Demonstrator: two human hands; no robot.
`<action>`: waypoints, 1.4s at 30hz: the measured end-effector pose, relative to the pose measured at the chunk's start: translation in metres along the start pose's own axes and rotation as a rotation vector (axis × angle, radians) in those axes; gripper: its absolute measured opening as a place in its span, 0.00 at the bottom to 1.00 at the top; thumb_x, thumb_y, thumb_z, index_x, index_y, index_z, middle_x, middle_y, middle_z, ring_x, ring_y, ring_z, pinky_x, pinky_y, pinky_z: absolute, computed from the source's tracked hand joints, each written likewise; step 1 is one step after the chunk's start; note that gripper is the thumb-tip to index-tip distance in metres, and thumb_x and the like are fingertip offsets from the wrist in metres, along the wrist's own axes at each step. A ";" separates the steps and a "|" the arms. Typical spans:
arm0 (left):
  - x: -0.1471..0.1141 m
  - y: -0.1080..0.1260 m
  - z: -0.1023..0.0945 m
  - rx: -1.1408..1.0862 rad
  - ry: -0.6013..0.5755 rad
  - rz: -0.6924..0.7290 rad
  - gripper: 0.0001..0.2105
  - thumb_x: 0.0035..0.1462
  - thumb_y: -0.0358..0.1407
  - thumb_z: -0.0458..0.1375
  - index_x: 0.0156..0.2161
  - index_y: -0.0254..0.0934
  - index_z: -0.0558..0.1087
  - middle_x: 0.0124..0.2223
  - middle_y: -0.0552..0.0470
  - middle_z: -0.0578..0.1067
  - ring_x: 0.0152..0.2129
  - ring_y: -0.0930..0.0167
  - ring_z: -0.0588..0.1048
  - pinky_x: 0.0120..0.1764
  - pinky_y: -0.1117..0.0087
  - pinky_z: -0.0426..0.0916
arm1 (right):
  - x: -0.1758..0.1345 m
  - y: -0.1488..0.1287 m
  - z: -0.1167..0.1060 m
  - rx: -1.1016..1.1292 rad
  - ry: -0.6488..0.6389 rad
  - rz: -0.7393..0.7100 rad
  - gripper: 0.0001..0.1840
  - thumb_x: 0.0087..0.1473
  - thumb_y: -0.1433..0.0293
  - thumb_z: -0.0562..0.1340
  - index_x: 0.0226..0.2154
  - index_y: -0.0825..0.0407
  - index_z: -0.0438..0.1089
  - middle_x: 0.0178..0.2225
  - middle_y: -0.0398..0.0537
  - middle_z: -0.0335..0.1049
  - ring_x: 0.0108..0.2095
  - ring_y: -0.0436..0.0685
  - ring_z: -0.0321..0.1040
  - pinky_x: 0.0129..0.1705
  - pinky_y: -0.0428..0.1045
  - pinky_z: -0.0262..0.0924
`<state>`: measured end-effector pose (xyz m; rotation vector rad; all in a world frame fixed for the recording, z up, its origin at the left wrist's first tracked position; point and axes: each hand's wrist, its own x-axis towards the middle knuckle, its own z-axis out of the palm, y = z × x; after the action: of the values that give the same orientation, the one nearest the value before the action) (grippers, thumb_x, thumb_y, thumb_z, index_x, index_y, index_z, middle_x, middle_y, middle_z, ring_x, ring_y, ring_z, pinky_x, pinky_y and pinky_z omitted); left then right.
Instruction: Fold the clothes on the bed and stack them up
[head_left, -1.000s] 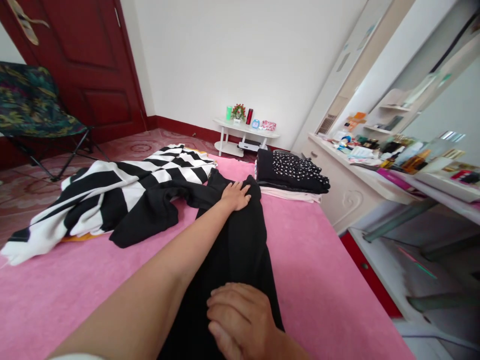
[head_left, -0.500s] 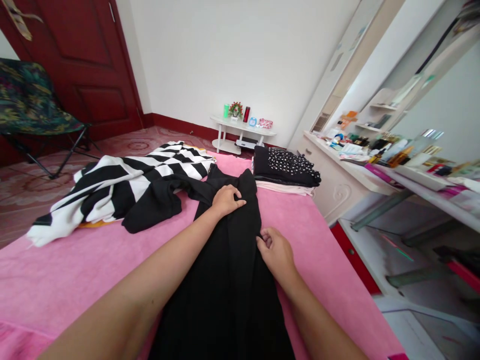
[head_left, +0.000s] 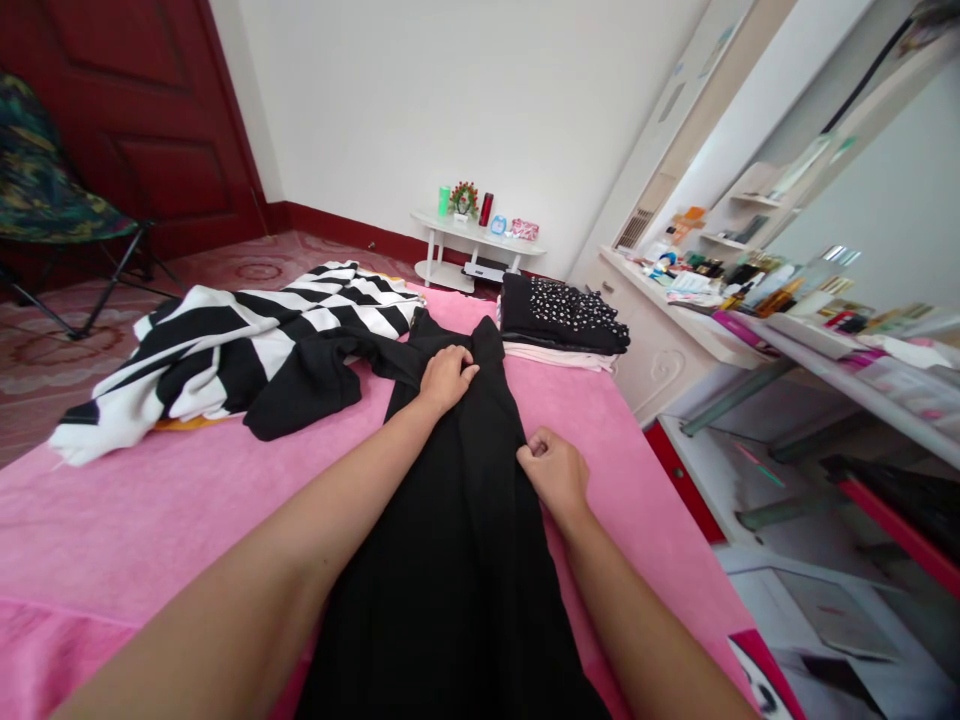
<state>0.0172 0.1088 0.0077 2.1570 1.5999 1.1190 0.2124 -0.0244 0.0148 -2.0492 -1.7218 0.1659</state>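
Note:
A long black garment (head_left: 442, 560) with a sleeve lies lengthwise on the pink bedspread (head_left: 225, 520), its neck end away from me. One sleeve (head_left: 307, 385) stretches to the left, over the edge of a black-and-white striped garment (head_left: 262, 340). My left hand (head_left: 446, 378) rests on the upper part of the black garment, fingers curled and thumb pressed in, gripping the cloth. Lower down, at the right edge, my right hand (head_left: 555, 468) is closed with the fabric edge pinched at its fingertips. A fold of cloth runs lengthwise between the hands.
Folded clothes (head_left: 562, 320), topped by a black piece with white dots, are stacked at the bed's far right. Beyond stands a small white table (head_left: 480, 235) with ornaments. A dressing table (head_left: 675, 320) crowded with bottles borders the right side; a folding chair (head_left: 60, 200) is far left.
The view has shifted slightly, so everything sits a little higher in the picture. My right hand has moved slightly outward with the garment's edge, while my left hand keeps its place on the cloth.

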 end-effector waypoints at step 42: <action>-0.163 0.052 -0.096 -0.198 -0.488 0.614 0.12 0.55 0.21 0.47 0.34 0.38 0.67 0.39 0.51 0.72 0.41 0.69 0.70 0.46 0.68 0.64 | -0.205 0.052 -0.132 0.141 -0.582 -0.550 0.17 0.30 0.83 0.52 0.24 0.50 0.67 0.28 0.44 0.67 0.32 0.54 0.65 0.32 0.47 0.57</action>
<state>-0.0297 -0.0803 0.0327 2.5803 0.6114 0.7395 0.2654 -0.2618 0.0710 -1.4300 -2.4647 0.7330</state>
